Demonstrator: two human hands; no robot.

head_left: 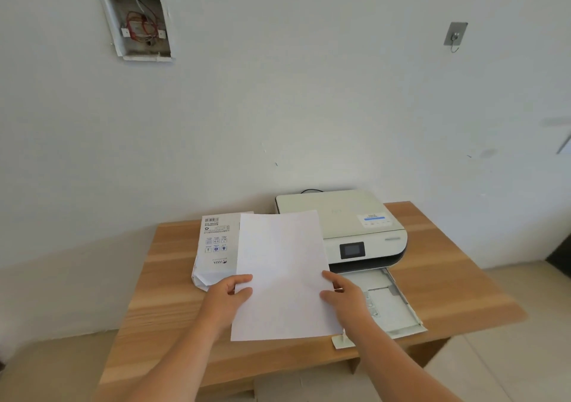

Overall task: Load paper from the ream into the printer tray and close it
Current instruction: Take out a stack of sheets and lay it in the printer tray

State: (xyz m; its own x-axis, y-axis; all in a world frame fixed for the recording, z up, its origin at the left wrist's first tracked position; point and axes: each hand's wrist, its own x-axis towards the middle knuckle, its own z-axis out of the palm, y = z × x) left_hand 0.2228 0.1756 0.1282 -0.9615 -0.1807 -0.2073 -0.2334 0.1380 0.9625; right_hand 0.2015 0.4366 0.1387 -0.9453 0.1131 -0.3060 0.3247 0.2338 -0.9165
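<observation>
Above the tabletop [448, 281] middle, both hands, left hand [227, 298] and right hand [346, 299], grasp the paper [281, 275] by its side edges, perhaps several sheets, between the ream [214, 247] and the printer's [355, 228] open tray [392, 306].

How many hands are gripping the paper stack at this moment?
2. The left hand grips the left edge of the paper stack; the right hand grips its right edge, above the open printer tray.

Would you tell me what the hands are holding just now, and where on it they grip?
Both hands, left and right, hold white paper by its side edges.
</observation>
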